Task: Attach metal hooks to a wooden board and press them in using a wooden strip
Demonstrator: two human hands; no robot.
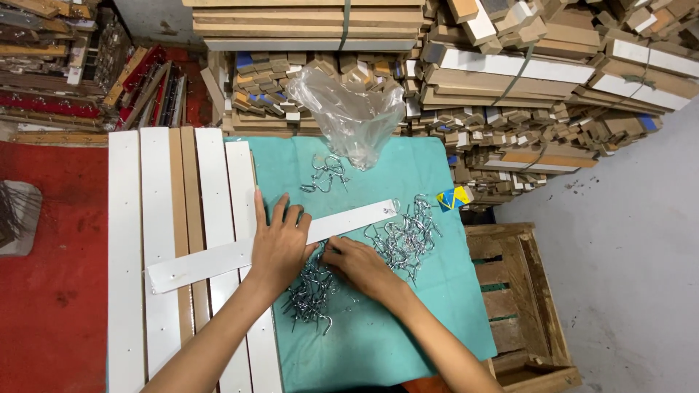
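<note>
Here, near the middle of the frame, the left hand lies flat with its fingers spread, pressing a long white strip down where it runs slantwise from the lower left toward the centre right. The right hand sits just beside it, fingers curled at the lower edge of the strip; it seems to pinch something small there, but I cannot tell for certain what, as the fingertips are hidden against the left hand.

The strip rests partly on the teal cloth and partly across a row of white slats laid side by side at the left of the frame. Its far end, right of centre, appears to carry one metal hook already; the near end at lower left shows small holes and no hook, so the fitting looks barely begun on this piece.

Loose supply remains plentiful: a heap of metal hooks lies right of the hands, a second heap just below them, and a small cluster sits higher up by a crumpled clear plastic bag. The slats at the left show no hooks that I can see, so most of the work seems left. Stacks of wooden pieces fill the top of the frame, and a wooden crate stands at the lower right.
</note>
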